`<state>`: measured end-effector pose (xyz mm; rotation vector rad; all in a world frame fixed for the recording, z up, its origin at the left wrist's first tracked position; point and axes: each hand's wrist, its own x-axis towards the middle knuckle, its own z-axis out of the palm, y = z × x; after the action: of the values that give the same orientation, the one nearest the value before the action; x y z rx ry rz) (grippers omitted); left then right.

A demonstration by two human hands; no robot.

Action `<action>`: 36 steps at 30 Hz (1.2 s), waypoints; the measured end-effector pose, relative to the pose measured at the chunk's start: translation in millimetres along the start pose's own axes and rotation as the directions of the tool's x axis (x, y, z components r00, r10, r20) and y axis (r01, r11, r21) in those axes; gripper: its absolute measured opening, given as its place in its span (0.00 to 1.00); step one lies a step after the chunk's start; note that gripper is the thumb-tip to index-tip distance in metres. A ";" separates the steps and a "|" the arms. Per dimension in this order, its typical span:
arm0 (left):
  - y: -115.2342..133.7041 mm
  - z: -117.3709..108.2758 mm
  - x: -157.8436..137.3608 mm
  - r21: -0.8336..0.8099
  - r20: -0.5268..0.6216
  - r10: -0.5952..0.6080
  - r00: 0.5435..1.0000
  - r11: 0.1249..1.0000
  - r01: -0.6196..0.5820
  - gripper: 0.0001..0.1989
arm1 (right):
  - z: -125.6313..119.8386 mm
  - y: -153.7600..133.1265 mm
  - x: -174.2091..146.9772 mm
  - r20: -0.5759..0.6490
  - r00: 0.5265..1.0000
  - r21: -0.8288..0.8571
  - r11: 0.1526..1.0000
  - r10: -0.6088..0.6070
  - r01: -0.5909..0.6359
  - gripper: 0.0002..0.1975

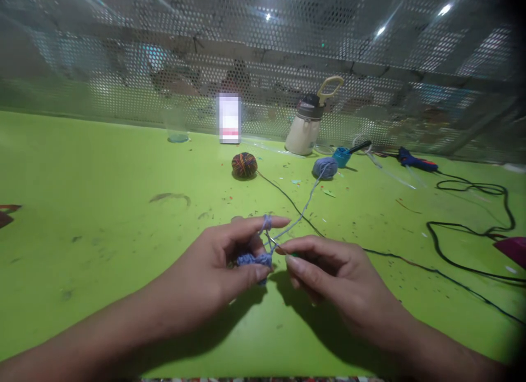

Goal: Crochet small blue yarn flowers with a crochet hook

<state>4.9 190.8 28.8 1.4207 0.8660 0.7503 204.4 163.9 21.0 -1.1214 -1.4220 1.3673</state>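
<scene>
My left hand (pixel 222 261) pinches a small blue-purple crochet piece (pixel 249 258) between thumb and fingers. Its index finger is stretched out, with the blue-purple yarn (pixel 304 206) wound round it. In my right hand (pixel 332 267), closed thumb against fingers, is a thin metal crochet hook (pixel 271 239). The hook's tip is among the yarn strands just above the piece. From there the yarn runs back to a blue-purple yarn ball (pixel 325 168) on the table. Part of the crochet piece is hidden behind my left thumb.
A multicoloured yarn ball (pixel 244 165) lies further back, its dark strand crossing the green table (pixel 102 206) to the right. Behind stand a lit phone (pixel 230 119), a clear cup (pixel 177 127), a cream bottle (pixel 303 132) and a blue pot (pixel 342 157). A glue gun (pixel 417 161) with black cord lies right.
</scene>
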 end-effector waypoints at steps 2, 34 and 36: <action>0.3 1.4 -0.7 0.111 -0.025 0.064 0.998 0.992 -0.061 0.23 | -0.7 1.7 0.4 0.028 0.998 0.063 0.997 0.050 -0.052 0.07; 5.3 -3.0 -6.7 -0.611 0.029 0.001 1.000 0.791 0.017 0.13 | -3.2 0.8 -4.1 0.030 0.767 -0.563 0.623 -0.641 0.543 0.11; 5.7 -5.8 -4.9 -0.588 0.022 0.025 0.999 0.809 -0.007 0.07 | -5.4 1.0 -4.0 0.021 0.816 -0.488 0.707 -0.577 0.512 0.11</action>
<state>-2.2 189.8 35.0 0.8763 0.5245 0.9127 210.7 161.3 20.3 -0.9374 -1.8552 0.5131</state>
